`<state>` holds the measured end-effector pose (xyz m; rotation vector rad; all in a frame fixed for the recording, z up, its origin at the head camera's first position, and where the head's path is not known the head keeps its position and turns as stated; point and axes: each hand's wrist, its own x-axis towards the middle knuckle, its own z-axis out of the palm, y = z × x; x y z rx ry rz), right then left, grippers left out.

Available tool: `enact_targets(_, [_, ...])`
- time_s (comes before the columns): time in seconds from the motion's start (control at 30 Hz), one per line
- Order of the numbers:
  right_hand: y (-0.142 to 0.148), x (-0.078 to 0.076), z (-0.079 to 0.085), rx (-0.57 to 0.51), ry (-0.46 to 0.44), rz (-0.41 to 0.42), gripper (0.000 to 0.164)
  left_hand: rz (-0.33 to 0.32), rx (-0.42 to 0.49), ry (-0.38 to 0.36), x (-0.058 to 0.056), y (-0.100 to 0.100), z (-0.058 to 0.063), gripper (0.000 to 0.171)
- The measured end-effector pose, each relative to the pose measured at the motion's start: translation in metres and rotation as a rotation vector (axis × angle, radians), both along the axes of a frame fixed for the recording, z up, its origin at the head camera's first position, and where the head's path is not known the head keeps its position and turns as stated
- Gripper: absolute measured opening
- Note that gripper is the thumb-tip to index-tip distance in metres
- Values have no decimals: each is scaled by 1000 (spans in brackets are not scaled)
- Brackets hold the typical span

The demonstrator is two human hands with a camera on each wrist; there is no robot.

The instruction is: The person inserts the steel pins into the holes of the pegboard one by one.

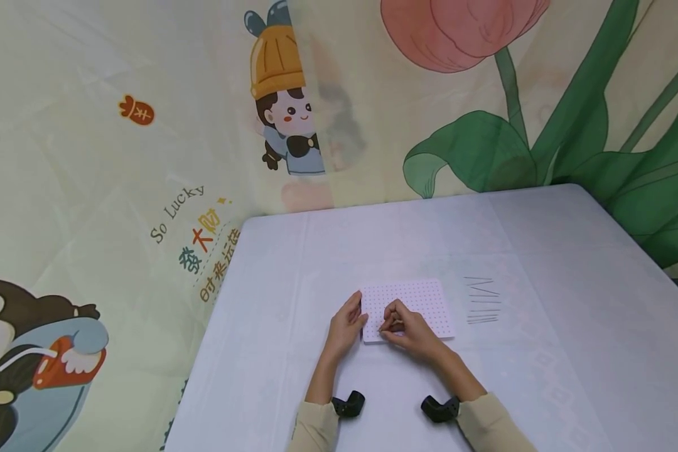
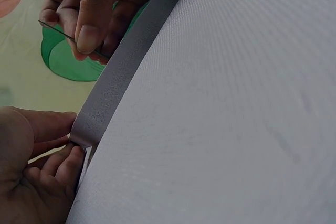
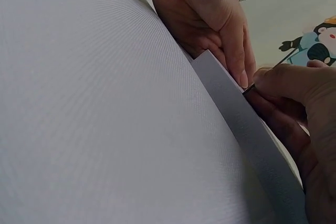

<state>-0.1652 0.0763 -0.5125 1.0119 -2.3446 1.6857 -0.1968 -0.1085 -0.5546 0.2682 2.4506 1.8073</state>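
Observation:
A pale pink-purple board (image 1: 429, 300) with a grid of dots lies on the white table. My left hand (image 1: 344, 324) holds its left edge; in the left wrist view the thumb and curled fingers of the left hand (image 2: 37, 156) meet at the board's corner (image 2: 86, 127). Over the board's lower left part, my right hand (image 1: 411, 331) pinches a thin dark needle (image 2: 55, 30) between thumb and fingers. In the right wrist view, the needle (image 3: 286, 56) slants with its lower end at the board's top surface; whether it enters a hole is unclear.
Several thin needles (image 1: 484, 310) lie in a rough column on the table (image 1: 548, 270), right of the board. Black wrist cameras (image 1: 348, 404) sit at both cuffs. A printed cloth (image 1: 361, 94) hangs behind and left of the table.

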Motion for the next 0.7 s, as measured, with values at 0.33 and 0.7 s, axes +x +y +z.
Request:
enact_targets(0.33, [0, 1, 0, 4, -2, 13, 29, -2, 11, 4, -1, 0, -1, 54])
enact_targets(0.7, [10, 3, 1, -14, -33, -20, 33, -15, 16, 21, 5, 1, 12, 53])
